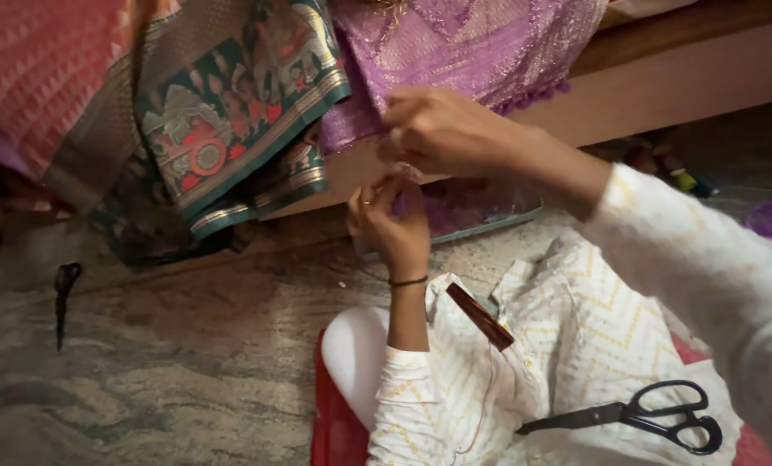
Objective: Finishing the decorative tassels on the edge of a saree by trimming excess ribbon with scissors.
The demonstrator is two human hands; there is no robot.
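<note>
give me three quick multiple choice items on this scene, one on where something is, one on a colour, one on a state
1. Where do the black scissors lie?
A. on the person's lap
B. on the wooden ledge
C. in the left hand

2. What colour is the fabric that the right hand pinches?
A. green
B. purple
C. white

3. How are the scissors' blades?
A. wide open
B. closed
C. cutting cloth

Answers:
1 A, they rest on the white patterned garment over the lap.
2 B, sparkly purple cloth hangs at the fingers.
3 B, the blades lie together.

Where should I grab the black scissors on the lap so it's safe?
Take the scissors by the two black finger loops at their right end, reaching in from the right. The closed blades point left, so coming from the loop side probably keeps fingers off the tip.
</note>
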